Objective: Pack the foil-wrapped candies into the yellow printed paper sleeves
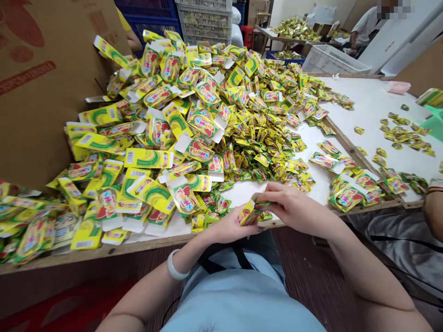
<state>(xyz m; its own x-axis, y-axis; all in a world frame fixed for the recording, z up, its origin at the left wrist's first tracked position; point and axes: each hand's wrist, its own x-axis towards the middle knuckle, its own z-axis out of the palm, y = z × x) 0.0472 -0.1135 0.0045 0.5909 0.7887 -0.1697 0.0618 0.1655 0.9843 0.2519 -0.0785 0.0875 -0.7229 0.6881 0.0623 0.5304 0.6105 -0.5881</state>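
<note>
Yellow-green small box (245,214) sits in the left grip (226,226), fingers wrapped round it, just at the near edge of the white surface (317,174). Right grip (294,205) is at the box's upper end, fingers bent and bunched; maybe pinching a sachet, but knuckles block the view, can't tell. Loose sachets (265,143) heaped just beyond both hands. Open-flap cartons (148,158) piled left, more beside the right forearm. Big cardboard box (44,106) far left.
</note>
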